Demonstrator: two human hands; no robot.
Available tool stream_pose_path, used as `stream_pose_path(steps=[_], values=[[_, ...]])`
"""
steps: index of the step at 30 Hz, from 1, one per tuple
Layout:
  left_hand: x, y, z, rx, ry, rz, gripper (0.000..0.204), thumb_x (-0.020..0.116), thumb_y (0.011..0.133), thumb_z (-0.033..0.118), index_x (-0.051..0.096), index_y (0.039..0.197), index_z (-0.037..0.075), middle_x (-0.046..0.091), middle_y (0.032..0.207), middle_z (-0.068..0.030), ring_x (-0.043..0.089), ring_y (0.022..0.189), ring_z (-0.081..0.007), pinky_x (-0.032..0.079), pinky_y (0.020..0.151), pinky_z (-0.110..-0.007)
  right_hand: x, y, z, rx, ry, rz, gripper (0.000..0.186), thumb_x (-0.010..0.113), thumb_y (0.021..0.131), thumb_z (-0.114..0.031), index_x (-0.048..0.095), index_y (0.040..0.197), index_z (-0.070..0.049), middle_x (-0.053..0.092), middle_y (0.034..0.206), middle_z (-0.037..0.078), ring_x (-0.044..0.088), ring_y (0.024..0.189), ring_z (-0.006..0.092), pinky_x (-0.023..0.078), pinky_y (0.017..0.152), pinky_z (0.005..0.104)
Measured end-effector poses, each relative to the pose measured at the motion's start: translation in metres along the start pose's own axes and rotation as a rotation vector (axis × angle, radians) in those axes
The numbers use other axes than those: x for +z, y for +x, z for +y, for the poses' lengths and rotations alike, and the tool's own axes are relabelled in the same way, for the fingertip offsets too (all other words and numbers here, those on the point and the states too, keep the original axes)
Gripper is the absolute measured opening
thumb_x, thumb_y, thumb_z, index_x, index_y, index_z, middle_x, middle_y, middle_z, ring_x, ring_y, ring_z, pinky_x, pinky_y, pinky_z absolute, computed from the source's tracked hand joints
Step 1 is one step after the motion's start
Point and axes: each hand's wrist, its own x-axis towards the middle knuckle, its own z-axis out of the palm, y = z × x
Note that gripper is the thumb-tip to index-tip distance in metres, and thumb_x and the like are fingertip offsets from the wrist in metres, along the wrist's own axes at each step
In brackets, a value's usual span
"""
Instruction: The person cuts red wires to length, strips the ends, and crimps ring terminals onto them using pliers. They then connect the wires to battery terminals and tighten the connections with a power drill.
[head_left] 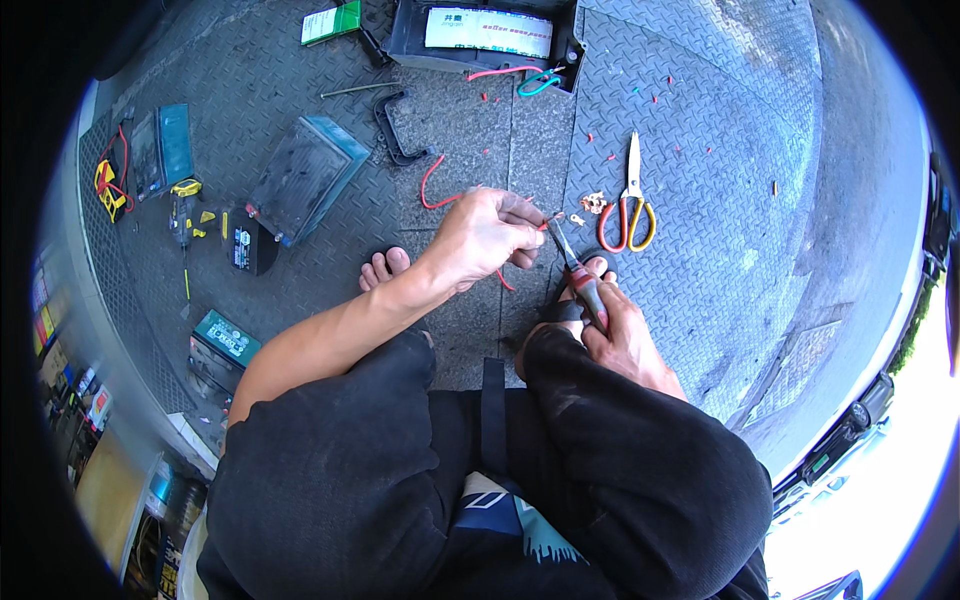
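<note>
My left hand [488,236] is closed, pinching the end of a red wire [428,188] between thumb and fingers. A small copper-coloured piece shows at that wire end. My right hand [628,342] wraps round a red-and-grey handled tool [588,292] with a narrow metal nose, which looks like long-nose pliers. Its tip meets or nearly meets the copper piece; contact is too small to tell. Just beyond lie a little heap of copper-coloured terminals [594,203] and one loose terminal [577,219]. Scissors [632,190] with one red and one yellow handle lie slightly apart to the right.
A black plastic case [400,45] lies at the far side, beside a black handle-shaped part [385,125]. To the left are block-shaped batteries [305,180], a yellow-black power drill [183,210] and a yellow tool with red leads [108,185]. Red scraps dot the metal tread-plate floor [720,230].
</note>
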Motion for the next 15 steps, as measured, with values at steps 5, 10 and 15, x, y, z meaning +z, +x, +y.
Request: stream_pose_path(steps=[5, 10, 15], values=[[-0.001, 0.001, -0.001, -0.016, -0.033, -0.004, 0.026, 0.076, 0.094, -0.001, 0.072, 0.116, -0.013, 0.076, 0.095, -0.0137, 0.075, 0.075, -0.0178, 0.064, 0.066, -0.030, -0.001, 0.003, -0.007, 0.053, 0.009, 0.033, 0.067, 0.058, 0.084, 0.001, 0.053, 0.150, 0.004, 0.066, 0.125, 0.038, 0.061, 0.127, 0.0567, 0.048, 0.113, 0.0525], [-0.006, 0.004, 0.002, -0.048, -0.046, -0.053, 0.026, 0.074, 0.098, -0.001, 0.070, 0.121, -0.012, 0.076, 0.097, -0.0130, 0.075, 0.078, -0.0181, 0.064, 0.071, -0.031, -0.004, 0.004, -0.014, 0.137, 0.054, 0.012, 0.062, 0.055, 0.084, 0.002, 0.054, 0.146, 0.004, 0.067, 0.119, 0.039, 0.061, 0.124, 0.0598, 0.049, 0.109, 0.0545], [-0.008, 0.002, 0.005, -0.027, -0.022, -0.065, 0.026, 0.075, 0.099, 0.002, 0.070, 0.122, -0.012, 0.076, 0.097, -0.0122, 0.074, 0.080, -0.0164, 0.063, 0.070, -0.030, 0.001, 0.006, -0.008, 0.102, -0.026, 0.027, 0.065, 0.054, 0.083, 0.004, 0.054, 0.148, 0.003, 0.067, 0.122, 0.038, 0.059, 0.129, 0.0586, 0.043, 0.118, 0.0516]])
